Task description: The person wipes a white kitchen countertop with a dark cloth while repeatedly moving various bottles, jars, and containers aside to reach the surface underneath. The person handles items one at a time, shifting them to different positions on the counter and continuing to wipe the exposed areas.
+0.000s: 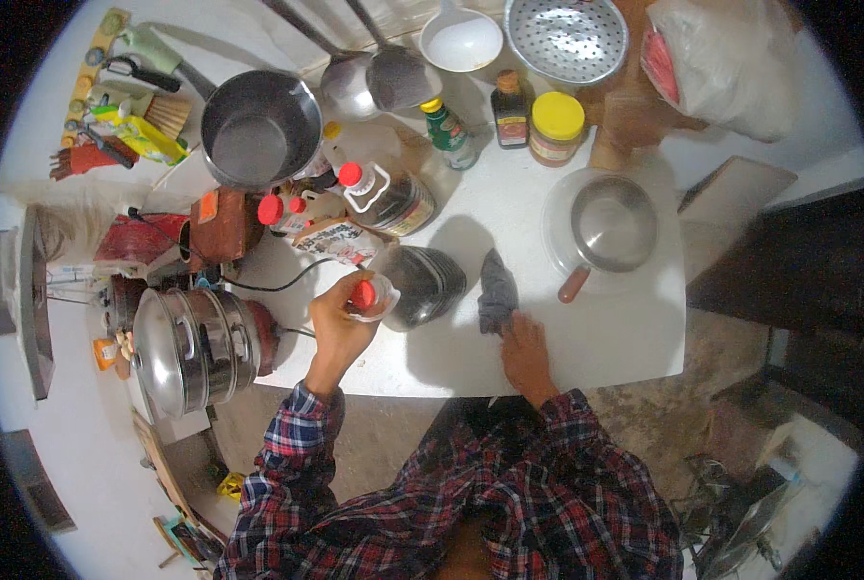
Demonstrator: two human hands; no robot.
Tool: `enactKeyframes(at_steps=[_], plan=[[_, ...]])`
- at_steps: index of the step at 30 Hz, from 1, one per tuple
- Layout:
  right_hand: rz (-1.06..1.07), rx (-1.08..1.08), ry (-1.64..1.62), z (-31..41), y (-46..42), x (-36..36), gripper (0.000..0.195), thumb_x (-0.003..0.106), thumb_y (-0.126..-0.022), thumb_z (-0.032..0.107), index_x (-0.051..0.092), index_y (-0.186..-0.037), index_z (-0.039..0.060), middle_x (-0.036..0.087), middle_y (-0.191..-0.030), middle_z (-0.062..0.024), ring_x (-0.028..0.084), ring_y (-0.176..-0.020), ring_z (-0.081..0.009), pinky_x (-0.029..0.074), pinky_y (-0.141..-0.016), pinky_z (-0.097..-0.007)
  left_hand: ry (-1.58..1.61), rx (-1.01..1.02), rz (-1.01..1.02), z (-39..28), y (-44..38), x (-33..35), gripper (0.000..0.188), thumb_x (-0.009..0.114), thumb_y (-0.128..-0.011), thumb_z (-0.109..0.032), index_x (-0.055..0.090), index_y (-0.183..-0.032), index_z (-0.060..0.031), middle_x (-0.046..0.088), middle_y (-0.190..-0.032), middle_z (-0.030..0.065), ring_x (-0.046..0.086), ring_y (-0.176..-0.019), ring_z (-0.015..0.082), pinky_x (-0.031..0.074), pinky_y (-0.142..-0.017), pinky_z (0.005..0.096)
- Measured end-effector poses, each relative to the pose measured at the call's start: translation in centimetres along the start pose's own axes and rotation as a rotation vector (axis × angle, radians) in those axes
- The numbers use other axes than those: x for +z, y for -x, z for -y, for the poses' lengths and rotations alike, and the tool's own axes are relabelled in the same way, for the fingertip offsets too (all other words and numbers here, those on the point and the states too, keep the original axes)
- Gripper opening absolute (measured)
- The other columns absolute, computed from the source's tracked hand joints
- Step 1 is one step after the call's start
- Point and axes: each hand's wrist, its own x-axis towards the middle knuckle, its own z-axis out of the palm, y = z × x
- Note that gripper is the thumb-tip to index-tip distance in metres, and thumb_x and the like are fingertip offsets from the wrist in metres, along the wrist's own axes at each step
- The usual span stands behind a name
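My left hand [345, 319] grips the neck of a large plastic jug [425, 283] with dark contents and a red cap, which stands tilted in view on the white tabletop [606, 333]. To the right of the jug, the fingers of my right hand [526, 348] rest on the near end of a crumpled dark grey cloth [498, 290] lying on the table. Behind the held jug stands another red-capped jug [396, 203] with a white handle. A steel pan with a brown handle [615, 223] sits on a clear round lid or bowl at the right.
A green bottle [450, 138], a dark bottle [510, 112] and a yellow-lidded jar [557, 127] line the back. A saucepan [262, 130], ladles and a colander [568, 36] hang on the wall. A steel steamer [193, 351] stands left, near a black cable.
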Motion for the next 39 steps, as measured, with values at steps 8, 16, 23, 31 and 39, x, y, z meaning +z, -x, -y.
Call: enactKeyframes(at_steps=[8, 16, 23, 31, 39], plan=[[-0.107, 0.207, -0.014, 0.5, -0.4, 0.7, 0.047, 0.054, -0.097, 0.022, 0.049, -0.139, 0.0008, 0.035, -0.155, -0.0216, 0.031, -0.143, -0.0435, 0.024, -0.115, -0.0609, -0.167, 0.007, -0.006, -0.4, -3.8, 2.9, 0.040, 0.085, -0.075, -0.018, 0.068, -0.105, 0.0013, 0.073, -0.090, 0.0186, 0.073, -0.083, 0.0287, 0.056, -0.075, 0.0343], [-0.300, 0.160, -0.067, -0.8, -9.6, 0.1, 0.048, 0.056, -0.092, 0.009, 0.047, -0.137, -0.0054, 0.033, -0.154, -0.0264, 0.030, -0.143, -0.0461, 0.025, -0.113, -0.0631, -0.357, 0.347, 0.257, -4.5, -6.5, -2.6, 0.062, 0.084, -0.074, -0.018, 0.059, -0.129, -0.0018, 0.058, -0.132, 0.0231, 0.066, -0.107, 0.0382, 0.055, -0.087, 0.0412], [-0.428, 0.227, -0.053, -0.8, -20.8, 0.3, 0.046, 0.053, -0.095, 0.013, 0.050, -0.136, -0.0084, 0.031, -0.156, -0.0227, 0.028, -0.142, -0.0468, 0.019, -0.116, -0.0625, -0.099, -0.018, 0.355, -6.0, -18.9, 4.9, 0.059, 0.078, -0.079, -0.027, 0.059, -0.130, -0.0032, 0.067, -0.116, 0.0198, 0.065, -0.107, 0.0381, 0.050, -0.096, 0.0442], [-0.432, 0.227, -0.033, -3.5, -27.6, 0.8, 0.040, 0.053, -0.092, 0.012, 0.058, -0.127, -0.0067, 0.041, -0.150, -0.0197, 0.031, -0.141, -0.0446, 0.020, -0.116, -0.0614, -0.080, 0.040, 0.315, -1.0, -25.9, 13.7, 0.068, 0.077, -0.079, -0.030, 0.056, -0.139, -0.0089, 0.059, -0.125, 0.0281, 0.055, -0.118, 0.0448, 0.046, -0.102, 0.0449], [-0.507, 0.215, -0.120, -3.6, -29.8, 0.6, 0.042, 0.053, -0.090, 0.009, 0.057, -0.130, -0.0043, 0.038, -0.152, -0.0193, 0.033, -0.140, -0.0427, 0.023, -0.116, -0.0596, -0.009, 0.163, 0.295, 1.1, -23.5, 13.5, 0.058, 0.073, -0.084, -0.019, 0.057, -0.138, -0.0087, 0.047, -0.130, 0.0255, 0.050, -0.122, 0.0417, 0.042, -0.105, 0.0421]])
